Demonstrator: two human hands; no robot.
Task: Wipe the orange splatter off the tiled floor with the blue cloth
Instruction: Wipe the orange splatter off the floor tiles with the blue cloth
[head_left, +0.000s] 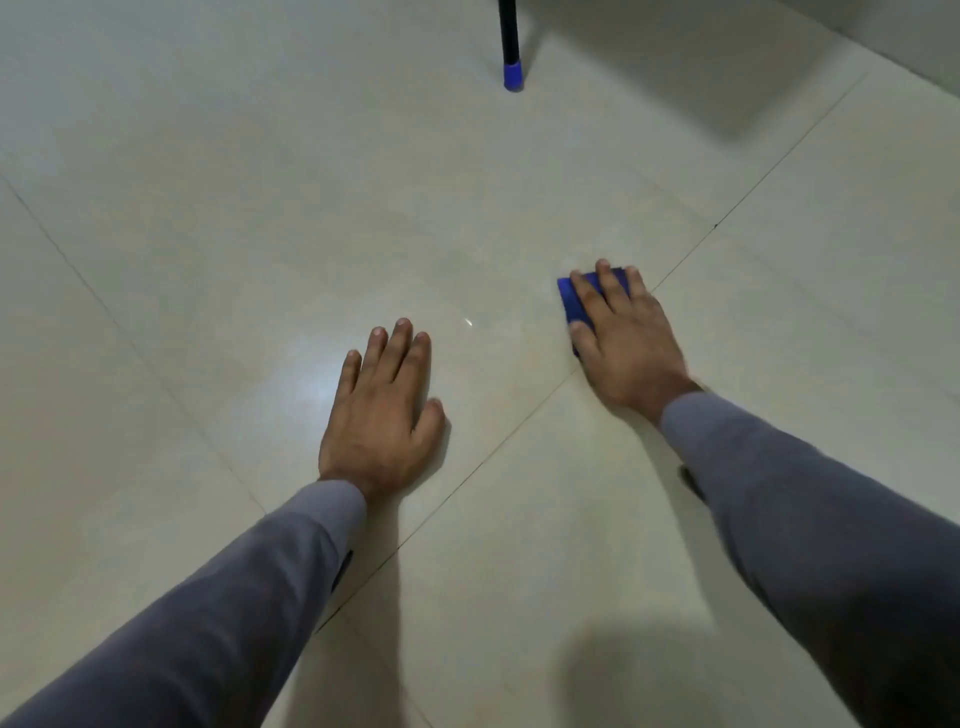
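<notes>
The blue cloth (571, 304) lies folded flat on the pale tiled floor (363, 208), right of centre. My right hand (623, 332) lies on top of it with straight fingers, pressing it down, and covers most of the cloth. My left hand (384, 410) rests flat on the bare tile to the left, fingers straight and close together, holding nothing. I see no orange splatter on the visible tiles; a bright glare spot sits just left of my left hand.
A black furniture leg with a blue foot cap (511, 75) stands on the floor at the top centre. A wall base (909, 47) runs along the top right corner. Dark grout lines cross the floor diagonally.
</notes>
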